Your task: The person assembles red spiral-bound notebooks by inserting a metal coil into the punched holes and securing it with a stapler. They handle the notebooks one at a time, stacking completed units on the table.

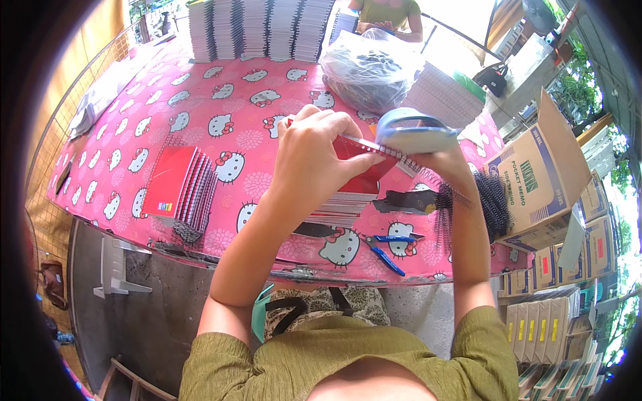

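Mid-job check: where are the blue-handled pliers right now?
In the head view, right of centre, the blue-handled pliers lie on the pink tablecloth near its front edge, below and right of the middle notebook stack, left of the right forearm.

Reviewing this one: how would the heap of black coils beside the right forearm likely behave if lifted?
The black coils would probably flex and spring, since they look like thin, curled strands. They may snag on one another, being bunched closely together. They are likely light for their bulk, as the loops look mostly open.
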The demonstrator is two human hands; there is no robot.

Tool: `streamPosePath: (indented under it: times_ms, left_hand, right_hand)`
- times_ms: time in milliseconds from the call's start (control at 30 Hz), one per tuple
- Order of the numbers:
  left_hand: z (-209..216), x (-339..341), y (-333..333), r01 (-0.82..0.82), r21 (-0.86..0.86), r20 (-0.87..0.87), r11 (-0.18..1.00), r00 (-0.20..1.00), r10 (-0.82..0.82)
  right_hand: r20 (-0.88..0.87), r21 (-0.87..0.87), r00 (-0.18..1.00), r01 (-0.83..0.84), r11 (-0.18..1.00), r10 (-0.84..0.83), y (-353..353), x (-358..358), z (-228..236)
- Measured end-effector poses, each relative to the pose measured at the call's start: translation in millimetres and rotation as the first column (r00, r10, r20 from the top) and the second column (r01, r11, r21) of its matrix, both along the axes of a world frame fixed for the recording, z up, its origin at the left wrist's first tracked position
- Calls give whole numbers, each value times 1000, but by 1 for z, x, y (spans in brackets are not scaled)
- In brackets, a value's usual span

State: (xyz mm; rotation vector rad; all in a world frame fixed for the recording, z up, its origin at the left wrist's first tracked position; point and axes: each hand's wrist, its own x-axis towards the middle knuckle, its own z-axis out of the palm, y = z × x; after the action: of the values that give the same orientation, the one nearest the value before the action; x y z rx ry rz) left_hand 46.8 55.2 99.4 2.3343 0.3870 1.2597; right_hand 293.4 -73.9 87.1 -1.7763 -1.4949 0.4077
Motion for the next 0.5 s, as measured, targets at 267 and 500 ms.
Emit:
streamPosePath:
  times_ms: [267,500]
  left_hand:
    - [2,2,7,2,-52,9,999,1000,-2]
    - [-3,-3,12,-91,38,95,995,992,87]
  right_hand:
    - [43,-11,995,91,996,-91,15,-8,21]
    - [-96,193,986,-120,974,140,21,-28,30]
